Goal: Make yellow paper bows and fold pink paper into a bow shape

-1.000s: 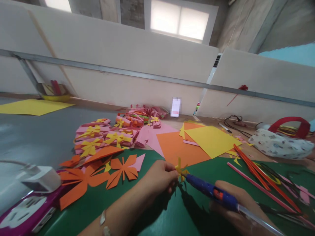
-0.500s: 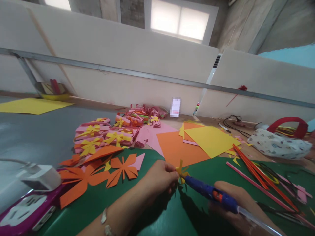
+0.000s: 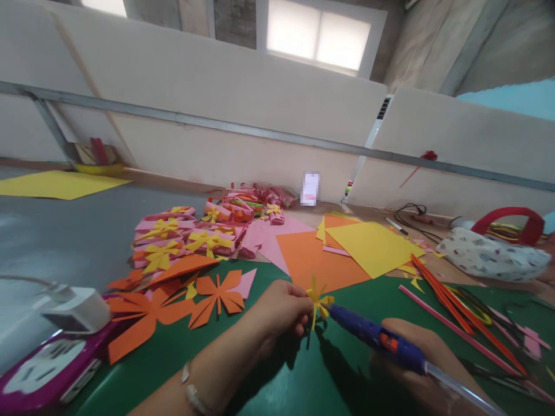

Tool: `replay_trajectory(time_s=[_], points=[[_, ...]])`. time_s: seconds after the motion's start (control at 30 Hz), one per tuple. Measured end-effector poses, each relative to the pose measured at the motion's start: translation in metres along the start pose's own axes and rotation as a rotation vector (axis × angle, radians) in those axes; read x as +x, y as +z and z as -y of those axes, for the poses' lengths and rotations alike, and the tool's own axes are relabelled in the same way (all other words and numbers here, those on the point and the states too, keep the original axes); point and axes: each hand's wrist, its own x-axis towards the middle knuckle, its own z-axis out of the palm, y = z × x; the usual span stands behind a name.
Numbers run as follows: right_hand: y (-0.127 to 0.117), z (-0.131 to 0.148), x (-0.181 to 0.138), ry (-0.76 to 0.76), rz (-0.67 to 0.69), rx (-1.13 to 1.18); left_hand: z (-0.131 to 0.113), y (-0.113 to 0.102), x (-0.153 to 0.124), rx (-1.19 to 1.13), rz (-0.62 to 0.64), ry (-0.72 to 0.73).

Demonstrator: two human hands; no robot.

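Between its thumb and fingers, my left hand (image 3: pixel 284 309) pinches a small yellow paper flower (image 3: pixel 318 301) above the green mat (image 3: pixel 277 381). My right hand (image 3: pixel 416 352) is wrapped round a blue glue gun (image 3: pixel 377 338) with a clear glue stick (image 3: pixel 459 390) coming out of its back end. The nozzle points left, right beside the flower's middle; whether it touches cannot be made out. Orange paper cutouts (image 3: pixel 219 299) with petal shapes lie left of my left hand. Behind them are pink rolled paper pieces (image 3: pixel 208 234) topped with yellow paper bows.
Orange (image 3: pixel 316 254) and yellow sheets (image 3: pixel 375 245) lie ahead of my hands. At right are paper strips (image 3: pixel 459 312), dark scissors (image 3: pixel 498 372) and a white patterned pouch (image 3: pixel 492 251). A purple power strip (image 3: pixel 39 375) with a white plug (image 3: pixel 78 312) sits at front left.
The glue gun's nozzle has drawn slightly back, down and to the right from the flower's middle. The yellow flower now faces me more openly in my left hand.
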Motion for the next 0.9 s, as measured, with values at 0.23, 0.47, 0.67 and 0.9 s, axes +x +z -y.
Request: replay_trajectory(time_s=[0.23,0.47,0.67,0.9], points=[[0.002,0.002,0.002,0.033,0.055,-0.019,-0.001,0.002,-0.002,0.050,0.008,0.017],[0.008,-0.007,0.001,-0.019,0.023,-0.130,0.001,0.002,-0.001,0.123,-0.015,0.050],[0.005,-0.008,-0.002,-0.034,-0.068,-0.171,0.001,0.001,0.000,0.005,-0.021,0.015],[0.007,-0.006,0.001,-0.039,-0.050,-0.160,-0.001,0.002,-0.003,0.007,-0.024,0.009]])
